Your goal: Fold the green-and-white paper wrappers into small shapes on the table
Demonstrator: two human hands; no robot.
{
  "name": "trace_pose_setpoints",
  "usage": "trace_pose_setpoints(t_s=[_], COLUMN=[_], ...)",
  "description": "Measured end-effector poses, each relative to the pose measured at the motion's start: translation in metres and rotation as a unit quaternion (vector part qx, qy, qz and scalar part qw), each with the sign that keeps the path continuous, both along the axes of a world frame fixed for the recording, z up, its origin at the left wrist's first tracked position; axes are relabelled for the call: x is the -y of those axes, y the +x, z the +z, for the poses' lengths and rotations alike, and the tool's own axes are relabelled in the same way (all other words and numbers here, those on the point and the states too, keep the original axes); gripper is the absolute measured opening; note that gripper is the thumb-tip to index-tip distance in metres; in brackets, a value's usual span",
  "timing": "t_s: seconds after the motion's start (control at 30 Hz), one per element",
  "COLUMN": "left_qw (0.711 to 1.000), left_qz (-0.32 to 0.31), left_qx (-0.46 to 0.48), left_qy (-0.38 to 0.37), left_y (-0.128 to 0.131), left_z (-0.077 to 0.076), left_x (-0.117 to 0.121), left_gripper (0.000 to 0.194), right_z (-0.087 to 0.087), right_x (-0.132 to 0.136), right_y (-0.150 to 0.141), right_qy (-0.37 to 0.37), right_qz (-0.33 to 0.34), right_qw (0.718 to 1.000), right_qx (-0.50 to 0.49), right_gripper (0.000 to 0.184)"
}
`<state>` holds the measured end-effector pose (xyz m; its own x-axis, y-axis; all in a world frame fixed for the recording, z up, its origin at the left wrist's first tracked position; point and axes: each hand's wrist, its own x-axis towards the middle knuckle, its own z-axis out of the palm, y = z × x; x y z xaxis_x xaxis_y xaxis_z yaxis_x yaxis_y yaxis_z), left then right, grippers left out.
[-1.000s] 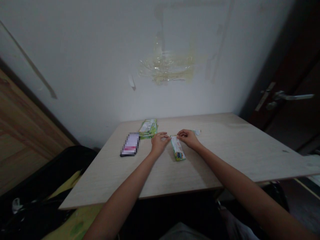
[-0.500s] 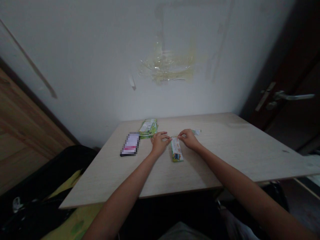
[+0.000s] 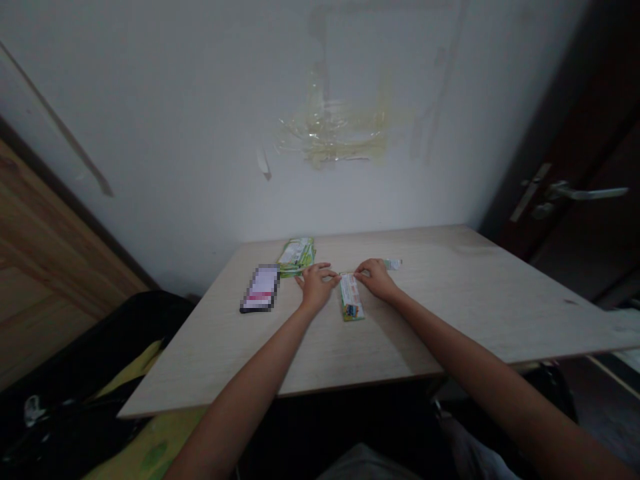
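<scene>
A narrow white and green printed packet [image 3: 352, 297] lies on the table between my hands, its long side pointing toward me. My left hand [image 3: 317, 285] pinches the packet's far left corner with thumb and forefinger, the other fingers lifted. At the far right corner, the fingertips of my right hand [image 3: 377, 278] are pressed together on the edge. Just beyond my right hand lies another small printed piece [image 3: 393, 264], partly hidden by that hand. A stack of green and white packets [image 3: 297, 253] rests behind my left hand.
A phone [image 3: 261, 288] with a blurred screen lies left of my left hand. The pale wooden table [image 3: 210, 353] meets a white wall [image 3: 200, 133] patched with clear tape [image 3: 345, 137]. A dark door with a metal handle [image 3: 590, 193] stands at the right.
Both hands keep their pinch on the far edge of the packet. The packet has shifted slightly left and away from me, and my left hand has moved a little left.
</scene>
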<state>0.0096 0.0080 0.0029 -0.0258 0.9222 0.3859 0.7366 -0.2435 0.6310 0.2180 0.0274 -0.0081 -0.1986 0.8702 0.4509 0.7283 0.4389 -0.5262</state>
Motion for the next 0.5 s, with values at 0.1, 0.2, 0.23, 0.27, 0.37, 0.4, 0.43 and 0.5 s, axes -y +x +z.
trace_pose_setpoints(t_s=[0.1,0.2,0.23,0.27,0.37,0.4,0.43,0.5], left_qw=[1.000,0.998,0.998,0.997,0.991,0.989,0.986,0.984], left_qz=[-0.001,-0.004,-0.009,-0.017,-0.054,-0.062,-0.066,-0.068], left_qx=[-0.023,-0.055,-0.067,-0.079,-0.123,-0.138,-0.150,-0.167], left_qy=[-0.005,-0.009,-0.007,-0.003,0.003,0.002,0.001,-0.001], left_y=[0.0010,0.0029,0.0034,0.0038,0.0036,0.0031,0.0026,0.0014], left_z=[-0.0004,0.0010,0.0013,0.0014,0.0001,-0.0007,-0.0015,-0.0028], left_x=[0.0012,0.0042,0.0050,0.0057,0.0059,0.0055,0.0051,0.0044], left_gripper=[0.010,0.019,0.025,0.029,0.027,0.024,0.021,0.019], right_z=[-0.0029,-0.0057,-0.0064,-0.0069,-0.0078,-0.0080,-0.0080,-0.0075], right_x=[-0.0027,-0.0060,-0.0068,-0.0073,-0.0068,-0.0060,-0.0050,-0.0030], right_y=[0.0003,0.0006,0.0007,0.0007,0.0001,-0.0002,-0.0004,-0.0006], right_qy=[0.010,0.015,0.014,0.013,0.008,0.008,0.009,0.019], right_qz=[0.002,-0.010,-0.016,-0.022,-0.034,-0.038,-0.042,-0.048], right_qw=[1.000,1.000,0.999,0.999,0.996,0.995,0.995,0.995], right_qx=[0.002,0.022,0.032,0.044,0.080,0.088,0.090,0.084], right_gripper=[0.010,0.011,0.012,0.013,0.015,0.015,0.016,0.021])
